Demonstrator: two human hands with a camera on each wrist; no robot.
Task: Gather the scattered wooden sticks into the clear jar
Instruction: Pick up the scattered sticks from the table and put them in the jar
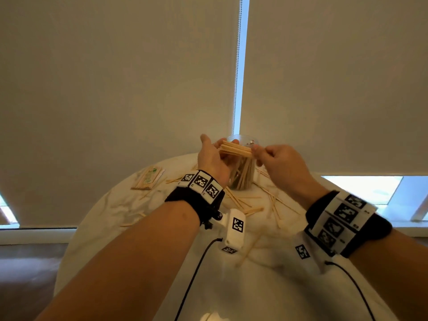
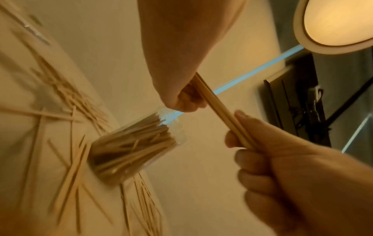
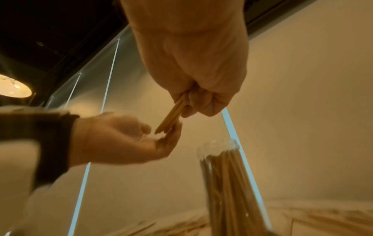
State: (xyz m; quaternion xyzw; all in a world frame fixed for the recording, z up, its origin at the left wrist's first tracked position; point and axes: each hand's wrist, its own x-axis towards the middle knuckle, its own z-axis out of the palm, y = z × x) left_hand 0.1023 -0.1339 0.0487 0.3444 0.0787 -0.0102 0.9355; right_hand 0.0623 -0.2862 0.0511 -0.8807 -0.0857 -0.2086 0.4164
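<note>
A bundle of wooden sticks (image 1: 235,150) is held level just above the clear jar (image 1: 240,179), which stands on the round table and is packed with upright sticks. My left hand (image 1: 218,154) grips the bundle's left end, thumb on top and fingers curled under it, as the left wrist view shows for the bundle (image 2: 219,110) and the left hand (image 2: 240,135). My right hand (image 1: 260,151) pinches the right end. In the right wrist view the right hand (image 3: 187,108) holds the sticks (image 3: 171,116) above the jar (image 3: 228,175).
Several loose sticks (image 1: 250,202) lie scattered on the white marble table (image 1: 143,212) around and in front of the jar. A wrapped packet of sticks (image 1: 148,179) lies at the far left. Roller blinds hang right behind the table.
</note>
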